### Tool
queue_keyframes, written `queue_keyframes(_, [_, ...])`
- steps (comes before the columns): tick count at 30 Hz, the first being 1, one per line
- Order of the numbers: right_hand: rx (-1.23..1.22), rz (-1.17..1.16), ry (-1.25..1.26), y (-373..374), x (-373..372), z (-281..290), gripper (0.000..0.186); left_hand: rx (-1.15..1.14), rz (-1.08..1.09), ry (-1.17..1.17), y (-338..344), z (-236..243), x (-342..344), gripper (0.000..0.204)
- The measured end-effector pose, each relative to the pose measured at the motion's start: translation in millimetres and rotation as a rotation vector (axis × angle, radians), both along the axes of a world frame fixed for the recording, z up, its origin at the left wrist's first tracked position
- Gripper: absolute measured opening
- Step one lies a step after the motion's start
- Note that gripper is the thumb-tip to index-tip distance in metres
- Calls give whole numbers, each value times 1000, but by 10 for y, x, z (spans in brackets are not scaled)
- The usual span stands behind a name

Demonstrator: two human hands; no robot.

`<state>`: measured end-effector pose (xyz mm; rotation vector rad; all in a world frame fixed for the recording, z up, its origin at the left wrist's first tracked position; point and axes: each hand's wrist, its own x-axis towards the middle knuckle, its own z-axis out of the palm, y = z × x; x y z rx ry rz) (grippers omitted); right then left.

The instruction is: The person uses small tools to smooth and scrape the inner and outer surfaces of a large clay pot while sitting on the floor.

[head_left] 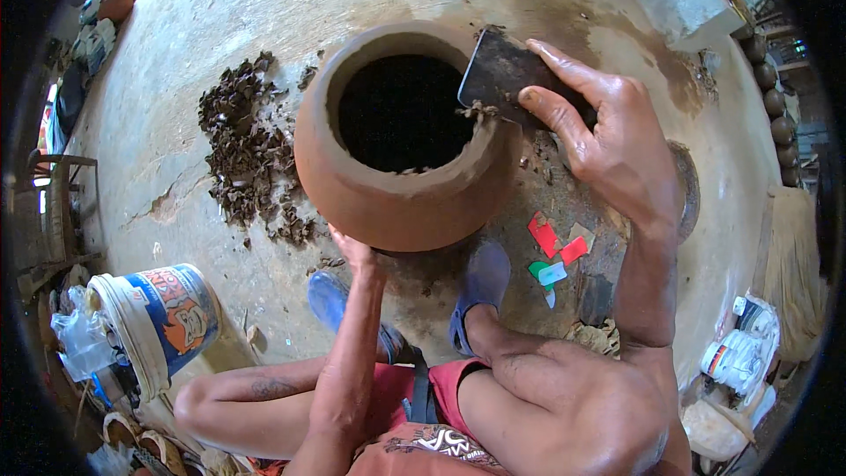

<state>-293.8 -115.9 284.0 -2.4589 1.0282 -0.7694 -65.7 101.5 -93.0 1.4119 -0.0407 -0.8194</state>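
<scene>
Nearest the body, left hand (352,251) braces the round reddish-brown clay pot (401,137) at its lower wall, fingers hidden under the belly. Pot sits dead ahead on the floor, mouth up. Farther out, right hand (608,137) pinches a flat dark metal scraper (498,70) on the rim's right side.

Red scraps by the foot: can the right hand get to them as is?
Probably yes. The red scraps lie bare on the floor just below the right hand, nothing between, though that hand holds a dark scraper against the clay pot.
</scene>
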Motion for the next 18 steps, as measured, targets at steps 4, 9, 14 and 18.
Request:
queue_keyframes(4, [90, -37, 101, 9, -19, 29, 49, -18, 0, -2, -64, 148, 54, 62])
queue_keyframes(9, [26, -13, 38, 20, -50, 7, 49, 42, -36, 68, -199, 480, -99, 61])
queue_keyframes(14, [41, 41, 13, 100, 3, 60, 47, 84, 45, -304, -295, 422, -112, 56])
queue_keyframes(18, [139, -57, -174, 103, 92, 66, 47, 164, 27, -329, -80, 179, 58, 64])
